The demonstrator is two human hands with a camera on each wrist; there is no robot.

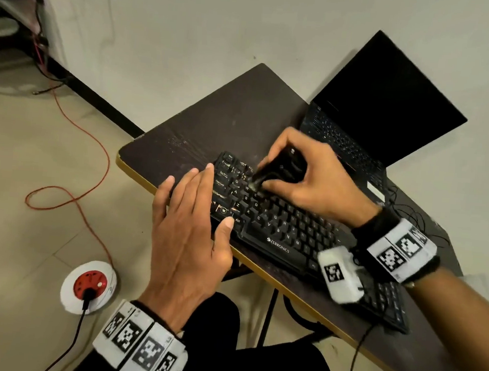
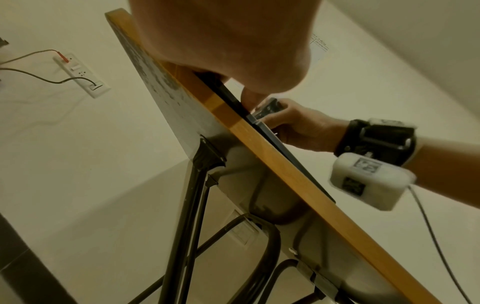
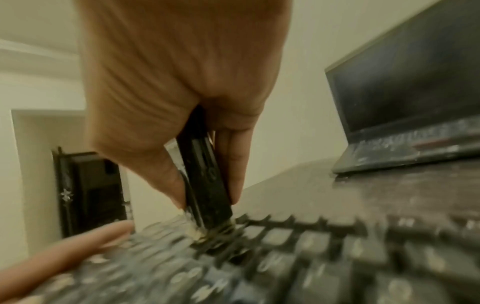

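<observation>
A black keyboard (image 1: pixel 281 226) lies along the front edge of a dark table (image 1: pixel 213 118). My right hand (image 1: pixel 305 175) grips a small black brush (image 1: pixel 279 167), whose pale bristles touch the keys in the upper left rows. In the right wrist view the brush (image 3: pixel 205 176) stands nearly upright, pinched between thumb and fingers, its tip on the blurred keyboard (image 3: pixel 311 257). My left hand (image 1: pixel 190 225) lies flat with straight fingers on the keyboard's left end, thumb near the Alt key. The left wrist view shows the palm (image 2: pixel 221 41) over the table's wooden edge (image 2: pixel 272 160).
An open black laptop (image 1: pixel 384 108) with a dark screen stands at the table's back right. Thin cables (image 1: pixel 411 210) trail near it. On the floor to the left lie a white and red extension reel (image 1: pixel 89 284) and an orange cord (image 1: pixel 94 150). Table legs (image 2: pixel 192 216) stand below.
</observation>
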